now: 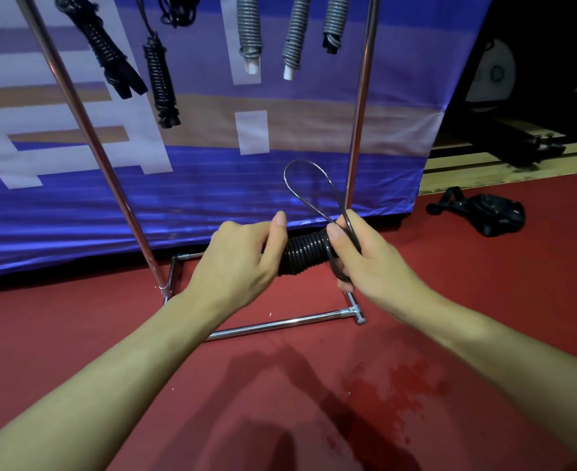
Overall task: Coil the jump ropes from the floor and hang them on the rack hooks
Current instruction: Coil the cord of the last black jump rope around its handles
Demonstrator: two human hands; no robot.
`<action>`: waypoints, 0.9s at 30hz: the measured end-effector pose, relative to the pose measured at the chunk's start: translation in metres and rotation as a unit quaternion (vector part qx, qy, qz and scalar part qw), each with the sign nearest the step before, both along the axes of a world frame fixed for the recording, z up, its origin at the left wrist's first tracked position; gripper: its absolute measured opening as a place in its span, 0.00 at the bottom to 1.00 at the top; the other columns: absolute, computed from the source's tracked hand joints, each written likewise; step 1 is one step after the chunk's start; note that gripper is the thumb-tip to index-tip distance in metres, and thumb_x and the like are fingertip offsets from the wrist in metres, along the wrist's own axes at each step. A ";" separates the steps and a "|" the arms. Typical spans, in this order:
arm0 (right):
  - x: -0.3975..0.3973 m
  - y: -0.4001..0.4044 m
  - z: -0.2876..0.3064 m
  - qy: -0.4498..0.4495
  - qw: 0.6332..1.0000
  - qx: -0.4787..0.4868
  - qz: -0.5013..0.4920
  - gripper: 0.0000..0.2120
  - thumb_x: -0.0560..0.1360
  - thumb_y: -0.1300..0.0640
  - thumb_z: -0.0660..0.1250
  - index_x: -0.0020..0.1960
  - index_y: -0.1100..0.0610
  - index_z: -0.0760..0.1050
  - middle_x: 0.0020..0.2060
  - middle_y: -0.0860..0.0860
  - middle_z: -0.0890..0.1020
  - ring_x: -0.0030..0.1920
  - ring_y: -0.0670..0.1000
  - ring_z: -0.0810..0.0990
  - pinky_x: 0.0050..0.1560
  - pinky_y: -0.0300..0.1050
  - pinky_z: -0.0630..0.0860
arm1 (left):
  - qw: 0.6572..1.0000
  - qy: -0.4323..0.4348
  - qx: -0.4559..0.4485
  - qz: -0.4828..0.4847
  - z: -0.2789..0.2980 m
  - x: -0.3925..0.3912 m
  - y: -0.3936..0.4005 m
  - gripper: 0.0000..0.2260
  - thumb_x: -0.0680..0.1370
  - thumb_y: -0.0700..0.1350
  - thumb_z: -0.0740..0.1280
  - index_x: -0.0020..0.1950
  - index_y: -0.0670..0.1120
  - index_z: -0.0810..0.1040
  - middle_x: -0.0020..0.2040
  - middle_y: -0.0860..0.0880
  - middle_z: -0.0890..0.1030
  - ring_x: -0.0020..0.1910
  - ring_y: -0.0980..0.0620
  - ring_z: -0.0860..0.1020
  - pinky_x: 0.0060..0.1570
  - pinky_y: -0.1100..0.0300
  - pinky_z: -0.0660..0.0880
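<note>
**Black rope bundle gripped at both ends, in front of the rack**

I see the black jump rope (302,254), wound into a tight ribbed bundle, held level between both hands above the red floor (76,334). My left hand (242,263) curls round the bundle's left end, thumb raised along the top. My right hand (365,263) curls round the right end, thumb pressing on the windings; a free loop (310,185) of the rope rises from this grip, and a strand runs down across the fingers. Both hands are closed on the rope, neither one open.

Just beyond and below the hands lies the chrome rack base (280,324), its front bar running across the floor under the wrists and ending in a capped T-joint at the right. Two chrome uprights (360,107) rise from it, one leaning left, one beside the loop. The loop's right edge lies close to the right upright; whether they touch I cannot tell.

Above, between the uprights, hang two coiled black ropes (161,79) on the left and three grey ropes (250,32) on the right, their hooks out of view. A blue banner (212,198) closes off the space behind. To the right, well apart, a black bag (491,214) lies on the floor. Open floor extends toward me, bearing a dark wet stain (382,396)
</note>
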State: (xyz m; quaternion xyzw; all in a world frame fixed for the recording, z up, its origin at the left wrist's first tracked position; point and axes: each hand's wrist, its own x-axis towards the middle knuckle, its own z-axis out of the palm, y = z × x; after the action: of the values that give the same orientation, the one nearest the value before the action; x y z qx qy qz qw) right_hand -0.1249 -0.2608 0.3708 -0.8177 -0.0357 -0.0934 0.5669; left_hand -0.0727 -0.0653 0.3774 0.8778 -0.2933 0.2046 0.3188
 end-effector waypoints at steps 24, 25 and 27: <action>0.003 -0.010 0.001 0.002 1.000 0.008 0.021 0.16 0.87 0.49 0.55 0.48 0.61 0.65 0.30 0.54 0.67 0.26 0.50 0.71 0.32 0.44 0.67 | 0.986 0.098 -0.103 -0.090 0.014 -0.010 0.007 0.10 0.79 0.48 0.66 0.57 0.51 0.84 0.50 0.56 0.86 0.51 0.56 0.85 0.53 0.53 0.81; 0.003 -0.011 0.000 0.004 1.000 -0.009 0.027 0.17 0.87 0.49 0.54 0.49 0.62 0.65 0.30 0.52 0.68 0.26 0.50 0.71 0.33 0.44 0.67 | 0.979 0.120 -0.122 -0.108 0.014 -0.012 0.007 0.11 0.79 0.43 0.68 0.60 0.50 0.83 0.53 0.56 0.86 0.54 0.56 0.84 0.55 0.56 0.81; 0.001 -0.009 0.000 -0.004 0.998 -0.056 0.030 0.17 0.87 0.47 0.53 0.51 0.61 0.65 0.28 0.48 0.69 0.26 0.49 0.72 0.34 0.45 0.67 | 0.974 0.127 -0.144 -0.117 0.015 -0.015 0.005 0.13 0.79 0.38 0.68 0.61 0.48 0.82 0.55 0.55 0.86 0.54 0.56 0.84 0.54 0.61 0.79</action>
State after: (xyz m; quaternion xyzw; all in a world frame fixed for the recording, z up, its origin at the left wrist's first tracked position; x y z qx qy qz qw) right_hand -0.1236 -0.2694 0.3711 -0.8463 -0.0679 -0.0775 0.5226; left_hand -0.0880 -0.0603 0.3922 0.8010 -0.3184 0.0934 0.4983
